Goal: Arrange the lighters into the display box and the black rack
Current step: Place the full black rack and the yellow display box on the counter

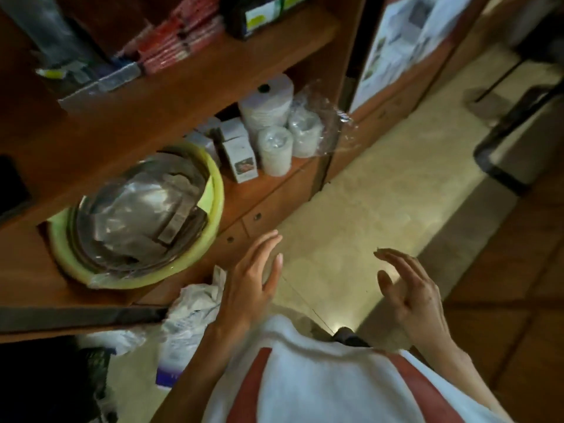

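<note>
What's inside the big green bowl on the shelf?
A shiny metal bowl sits inside the green bowl. It is filled with crinkly clear plastic and some small flat packets. Whatever lies under the plastic is covered, so I can't tell.

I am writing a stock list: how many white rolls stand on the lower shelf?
3. The tall roll stands at the back, the short roll in front of it, the third roll to their right. Others may be hidden behind.

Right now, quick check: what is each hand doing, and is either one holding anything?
Left hand: open, fingers straight, holding nothing.
Right hand: open, fingers relaxed and spread, holding nothing.
</note>
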Motion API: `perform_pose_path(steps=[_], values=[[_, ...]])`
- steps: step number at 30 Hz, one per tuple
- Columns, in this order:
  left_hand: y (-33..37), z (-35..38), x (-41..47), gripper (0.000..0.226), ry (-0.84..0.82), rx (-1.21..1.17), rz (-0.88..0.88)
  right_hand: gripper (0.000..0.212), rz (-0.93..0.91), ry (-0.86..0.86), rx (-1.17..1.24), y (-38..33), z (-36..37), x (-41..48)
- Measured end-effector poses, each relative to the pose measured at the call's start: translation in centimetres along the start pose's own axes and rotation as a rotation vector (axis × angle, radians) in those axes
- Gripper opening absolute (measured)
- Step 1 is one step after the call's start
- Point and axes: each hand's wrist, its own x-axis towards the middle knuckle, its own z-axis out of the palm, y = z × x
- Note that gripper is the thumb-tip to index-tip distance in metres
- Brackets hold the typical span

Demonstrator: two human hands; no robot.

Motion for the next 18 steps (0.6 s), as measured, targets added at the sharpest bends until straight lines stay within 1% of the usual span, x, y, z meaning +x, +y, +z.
perform_pose_path(steps=[3, 6, 11, 13, 18], values=[[4.0, 5.5, 1.4, 0.037, -0.075, -0.057, -0.02, 0.03, 0.118, 0.068, 0.033, 4.1, -4.0, -1.6], [7.9, 10.9, 3.3, 0.039, -0.145, -0.104, -0.033, 0.029, 0.147, 0.126, 0.03, 8.3, -8.7, -1.8], [13.0, 18.0, 7.4, 0.045, -0.302, -0.079, 0.126, 0.034, 0.196, 0.221, 0.044, 14.7, -14.7, -1.1], [14.3, 20.3, 9.3, 0.044, -0.362, -0.051, 0.198, 0.034, 0.211, 0.246, 0.058, 16.7, -16.2, -0.6], [16.4, 25.6, 14.5, 0.041, -0.503, 0.008, 0.361, 0.029, 0.295, 0.274, 0.086, 21.8, -18.6, 1.3]])
